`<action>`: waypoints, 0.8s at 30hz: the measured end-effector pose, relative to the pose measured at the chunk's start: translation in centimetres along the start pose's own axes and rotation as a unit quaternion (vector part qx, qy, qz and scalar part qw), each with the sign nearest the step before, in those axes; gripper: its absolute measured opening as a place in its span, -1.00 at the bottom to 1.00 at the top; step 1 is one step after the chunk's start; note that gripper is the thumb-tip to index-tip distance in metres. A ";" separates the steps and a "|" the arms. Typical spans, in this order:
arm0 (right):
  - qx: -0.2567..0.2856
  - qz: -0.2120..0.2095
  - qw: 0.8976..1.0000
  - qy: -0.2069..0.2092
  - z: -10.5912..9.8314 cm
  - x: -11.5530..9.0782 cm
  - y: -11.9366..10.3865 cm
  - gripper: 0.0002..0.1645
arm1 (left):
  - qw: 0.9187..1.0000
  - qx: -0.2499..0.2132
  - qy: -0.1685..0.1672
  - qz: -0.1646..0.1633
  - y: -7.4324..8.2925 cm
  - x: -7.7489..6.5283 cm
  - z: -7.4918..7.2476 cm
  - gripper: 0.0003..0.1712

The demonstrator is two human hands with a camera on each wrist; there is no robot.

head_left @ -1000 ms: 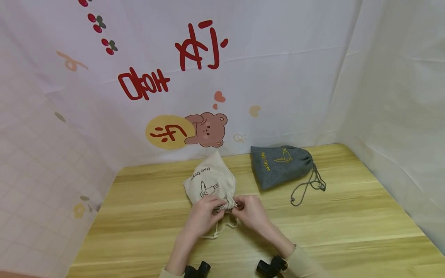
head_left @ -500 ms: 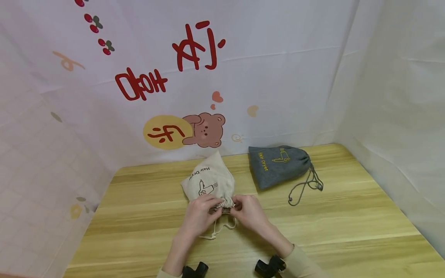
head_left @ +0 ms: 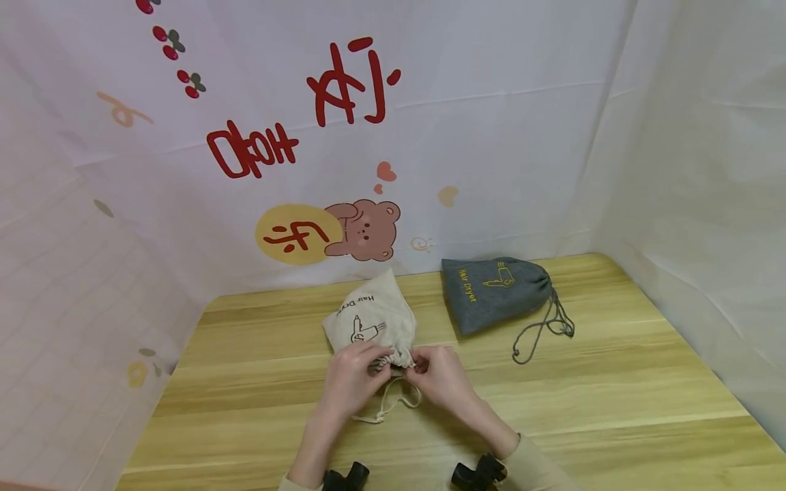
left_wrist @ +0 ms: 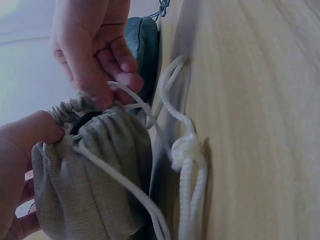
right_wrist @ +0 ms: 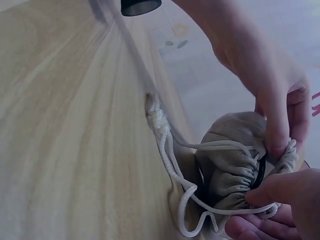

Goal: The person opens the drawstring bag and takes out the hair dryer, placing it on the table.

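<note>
Pinching a beige drawstring bag at its gathered mouth

Clamping the rim between thumb and fingers of left hand and right hand alike; steadying it on the wooden table, near and left of the grey pouch.

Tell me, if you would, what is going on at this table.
A person's left hand and right hand pinch the gathered mouth of a beige drawstring bag lying on the table. The mouth is partly open, and something dark shows inside. The bag's knotted cord trails loosely. A gray drawstring bag, its neck drawn together, lies untouched to the right.
</note>
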State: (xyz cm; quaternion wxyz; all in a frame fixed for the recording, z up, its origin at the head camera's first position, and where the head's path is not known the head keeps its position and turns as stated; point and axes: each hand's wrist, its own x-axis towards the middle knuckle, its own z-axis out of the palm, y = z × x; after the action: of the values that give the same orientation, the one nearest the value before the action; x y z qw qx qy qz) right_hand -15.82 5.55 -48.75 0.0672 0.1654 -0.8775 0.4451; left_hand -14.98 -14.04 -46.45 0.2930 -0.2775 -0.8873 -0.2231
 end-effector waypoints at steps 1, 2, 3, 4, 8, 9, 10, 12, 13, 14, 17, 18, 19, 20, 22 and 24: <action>0.000 0.004 1.000 0.000 0.0 0.0 0.0 -0.81 | 1.000 0.000 0.001 -0.001 0.0 0.0 -0.1 -0.69; -0.001 0.008 1.000 -0.001 0.0 0.0 0.0 -0.80 | 1.000 0.000 0.003 -0.002 -0.1 0.1 -0.1 -0.69; -0.002 0.011 1.000 -0.002 0.0 0.0 0.0 -0.80 | 1.000 -0.001 0.004 -0.003 -0.1 0.1 -0.2 -0.69; -0.003 0.014 1.000 -0.003 0.0 0.0 0.0 -0.79 | 1.000 -0.002 0.007 -0.004 -0.2 0.1 -0.2 -0.69; -0.008 0.007 1.000 -0.002 -0.1 0.0 0.0 -0.79 | 1.000 0.001 0.010 -0.004 -0.2 0.2 -0.2 -0.70; -0.008 0.004 1.000 -0.003 0.0 0.0 0.0 -0.80 | 1.000 0.001 0.010 -0.006 -0.1 0.1 -0.2 -0.71; -0.008 0.000 1.000 -0.003 0.0 0.0 0.0 -0.81 | 1.000 0.002 0.010 -0.008 -0.1 0.1 -0.2 -0.71; -0.002 -0.003 1.000 -0.004 0.0 -0.1 -0.1 -0.83 | 1.000 0.004 0.014 -0.015 0.0 0.0 -0.1 -0.72; -0.001 -0.005 1.000 -0.003 0.0 -0.1 -0.1 -0.84 | 1.000 0.005 0.016 -0.020 0.1 0.0 0.0 -0.72; 0.002 -0.002 1.000 -0.002 0.0 -0.1 -0.2 -0.84 | 1.000 0.007 0.018 -0.024 0.1 0.0 0.0 -0.72; 0.006 0.003 1.000 0.006 0.0 -0.1 -0.3 -0.83 | 0.999 0.006 0.026 -0.032 0.1 0.0 0.0 -0.72; 0.005 0.004 1.000 0.009 0.0 -0.1 -0.4 -0.82 | 0.999 0.005 0.028 -0.033 0.1 0.0 0.0 -0.71; 0.005 0.005 1.000 0.012 0.0 -0.1 -0.4 -0.82 | 0.999 0.003 0.030 -0.033 0.0 0.1 -0.1 -0.71; 0.006 0.007 1.000 0.013 0.0 0.0 -0.4 -0.81 | 0.999 0.002 0.033 -0.032 0.0 0.1 -0.2 -0.70; 0.007 0.010 1.000 0.017 0.0 0.0 -0.5 -0.81 | 0.999 0.001 0.037 -0.030 -0.1 0.1 -0.3 -0.69; 0.008 0.017 1.000 0.020 -0.1 0.1 -0.5 -0.82 | 0.999 0.004 0.043 -0.026 -0.3 0.1 -0.4 -0.68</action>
State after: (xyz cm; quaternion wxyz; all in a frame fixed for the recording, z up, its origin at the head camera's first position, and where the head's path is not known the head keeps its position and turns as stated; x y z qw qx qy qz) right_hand -15.71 5.31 -48.32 0.0755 0.1419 -0.8752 0.4563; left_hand -15.06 -14.43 -46.10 0.3263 -0.2432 -0.8818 -0.2385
